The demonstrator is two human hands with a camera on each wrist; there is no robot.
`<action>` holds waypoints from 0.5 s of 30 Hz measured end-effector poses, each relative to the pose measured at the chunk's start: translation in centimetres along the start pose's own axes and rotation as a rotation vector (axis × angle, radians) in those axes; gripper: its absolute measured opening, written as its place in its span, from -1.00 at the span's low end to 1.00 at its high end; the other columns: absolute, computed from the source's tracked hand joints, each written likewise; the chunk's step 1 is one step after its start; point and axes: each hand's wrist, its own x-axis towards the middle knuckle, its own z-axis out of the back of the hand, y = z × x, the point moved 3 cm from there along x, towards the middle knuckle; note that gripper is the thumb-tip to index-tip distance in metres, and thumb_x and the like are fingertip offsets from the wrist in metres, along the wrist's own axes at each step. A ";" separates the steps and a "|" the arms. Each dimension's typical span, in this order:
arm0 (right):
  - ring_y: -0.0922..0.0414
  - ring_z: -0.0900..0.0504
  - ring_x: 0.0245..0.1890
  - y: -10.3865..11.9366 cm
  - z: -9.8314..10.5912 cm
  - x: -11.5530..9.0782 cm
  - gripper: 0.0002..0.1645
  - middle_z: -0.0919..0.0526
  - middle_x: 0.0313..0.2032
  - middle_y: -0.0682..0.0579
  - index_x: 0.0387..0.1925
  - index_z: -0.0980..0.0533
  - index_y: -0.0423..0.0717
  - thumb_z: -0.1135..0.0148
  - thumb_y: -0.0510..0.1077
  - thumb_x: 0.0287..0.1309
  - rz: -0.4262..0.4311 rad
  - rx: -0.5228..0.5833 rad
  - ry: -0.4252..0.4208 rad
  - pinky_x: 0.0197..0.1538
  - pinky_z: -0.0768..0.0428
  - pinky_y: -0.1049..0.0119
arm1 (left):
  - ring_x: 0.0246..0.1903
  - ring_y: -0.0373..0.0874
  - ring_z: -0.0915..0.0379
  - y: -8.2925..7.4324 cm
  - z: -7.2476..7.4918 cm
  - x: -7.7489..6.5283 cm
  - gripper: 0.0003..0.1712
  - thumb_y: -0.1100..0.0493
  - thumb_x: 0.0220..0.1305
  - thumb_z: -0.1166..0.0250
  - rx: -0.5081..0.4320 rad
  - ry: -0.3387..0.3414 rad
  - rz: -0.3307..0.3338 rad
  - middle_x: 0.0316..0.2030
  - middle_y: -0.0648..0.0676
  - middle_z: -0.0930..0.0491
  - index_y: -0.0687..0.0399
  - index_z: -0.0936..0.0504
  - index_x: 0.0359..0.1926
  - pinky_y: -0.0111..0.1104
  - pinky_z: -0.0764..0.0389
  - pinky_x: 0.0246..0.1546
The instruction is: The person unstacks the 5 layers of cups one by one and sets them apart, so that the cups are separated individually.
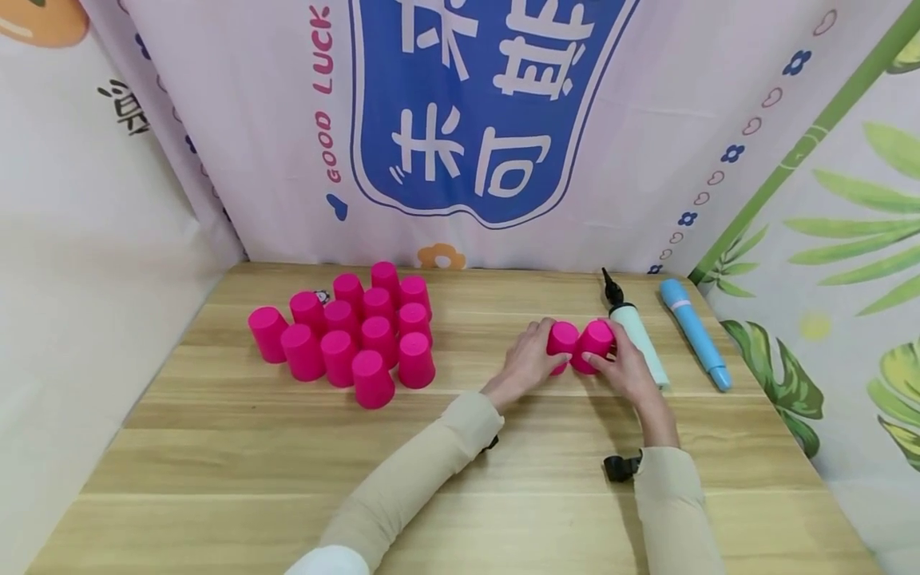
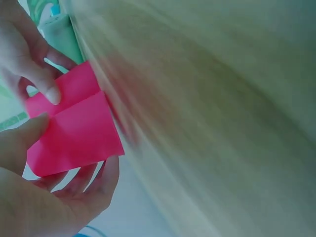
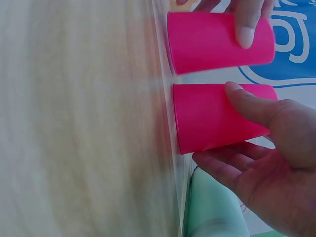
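Note:
Two bright pink cups stand upside down side by side, right of the middle of the wooden table (image 1: 546, 495). My left hand (image 1: 528, 355) grips the left cup (image 1: 564, 337), its thumb on the near side and fingers curled round the far side. Around the right cup (image 1: 595, 342) my right hand (image 1: 631, 369) is curled, thumb toward me. In the right wrist view a narrow gap separates the left-hand cup (image 3: 212, 42) from the right-hand cup (image 3: 212, 118). Both rims are down at the tabletop.
Several more pink cups (image 1: 339, 319) stand upside down in a cluster at the left. Right of my hands lie a mint-green hand pump (image 1: 640, 335) with a black nozzle and a blue microphone-shaped stick (image 1: 693, 331). A printed curtain (image 1: 273, 160) hangs behind the table.

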 end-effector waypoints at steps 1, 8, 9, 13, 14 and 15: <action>-0.30 -0.38 0.21 0.0 -0.1 0.0 -0.20 -0.34 0.22 -0.38 0.40 -0.06 -0.20 -0.22 -0.30 0.23 -0.004 0.002 0.000 0.24 -0.38 -0.11 | -0.03 -0.06 -0.45 0.0 0.2 -0.4 -0.33 -0.02 0.24 -0.33 0.013 -0.001 -0.012 0.02 0.07 -0.46 0.01 -0.32 0.30 -0.18 -0.55 -0.09; -0.31 -0.39 0.20 0.0 -0.4 -0.3 -0.18 -0.36 0.19 -0.40 0.41 -0.03 -0.20 -0.22 -0.28 0.24 -0.022 0.015 0.015 0.22 -0.40 -0.12 | -0.04 -0.12 -0.45 -0.1 2.7 -4.9 -0.35 -0.03 0.21 -0.35 0.044 -0.011 -0.105 0.04 0.03 -0.49 0.01 -0.37 0.27 -0.21 -0.56 -0.14; -0.32 -0.39 0.20 0.0 -0.4 -0.3 -0.18 -0.36 0.19 -0.40 0.42 -0.03 -0.20 -0.22 -0.27 0.24 -0.028 0.015 0.017 0.22 -0.40 -0.12 | -0.04 -0.12 -0.45 -0.1 3.1 -5.6 -0.35 -0.03 0.20 -0.36 0.041 -0.016 -0.112 0.04 0.04 -0.49 0.02 -0.38 0.26 -0.21 -0.56 -0.14; -0.32 -0.36 0.22 0.0 -0.1 -0.2 -0.17 -0.33 0.21 -0.41 0.43 -0.01 -0.18 -0.21 -0.23 0.26 -0.044 0.004 0.020 0.24 -0.38 -0.13 | -0.01 -0.09 -0.46 0.3 5.1 -8.1 -0.32 -0.05 0.17 -0.38 0.057 -0.050 -0.110 0.07 0.05 -0.50 0.04 -0.39 0.26 -0.16 -0.57 -0.13; -0.32 -0.35 0.23 0.1 0.0 -0.1 -0.17 -0.33 0.21 -0.40 0.43 -0.01 -0.18 -0.21 -0.23 0.26 -0.045 0.004 0.018 0.24 -0.37 -0.13 | 0.00 -0.07 -0.45 0.6 5.6 -8.5 -0.31 -0.05 0.17 -0.39 0.066 -0.063 -0.106 0.07 0.06 -0.50 0.06 -0.39 0.26 -0.13 -0.57 -0.12; -0.32 -0.35 0.23 0.1 0.1 -0.1 -0.17 -0.32 0.21 -0.40 0.43 -0.01 -0.17 -0.21 -0.23 0.26 -0.046 0.001 0.015 0.23 -0.37 -0.14 | 0.02 -0.05 -0.45 0.9 6.0 -8.9 -0.31 -0.05 0.16 -0.39 0.079 -0.076 -0.101 0.08 0.08 -0.50 0.07 -0.39 0.26 -0.11 -0.57 -0.11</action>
